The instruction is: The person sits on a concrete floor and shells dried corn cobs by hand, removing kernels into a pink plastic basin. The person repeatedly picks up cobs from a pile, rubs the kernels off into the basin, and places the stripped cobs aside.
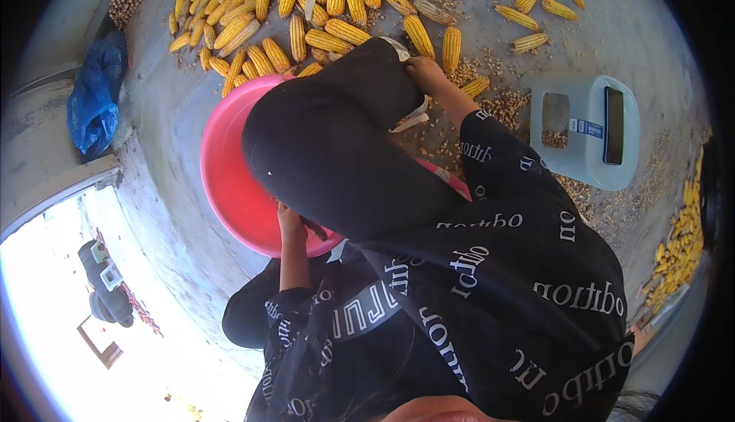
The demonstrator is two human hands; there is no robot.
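Observation:
My left hand [290, 222] is at the near side of a pink plastic basin [229, 204], its fingers partly hidden by my dark trouser leg. Beside it, over the basin, shows a narrow brown piece [314, 230], perhaps a corn cob; whether I grip it is unclear. My right hand [424, 74] reaches past my bent knee to a white shoe [396, 48], fingertips against or close to it, their grip hidden. Yellow corn ears [418, 36] lie just beyond this hand, with loose kernels [468, 72] around them.
A large heap of corn ears [229, 3] covers the floor ahead. At right, a pale blue plastic stool [626, 135] with a dark phone-like object on it stands over loose kernels. A blue plastic bag [95, 100] lies at left. More corn [680, 250] is piled far right.

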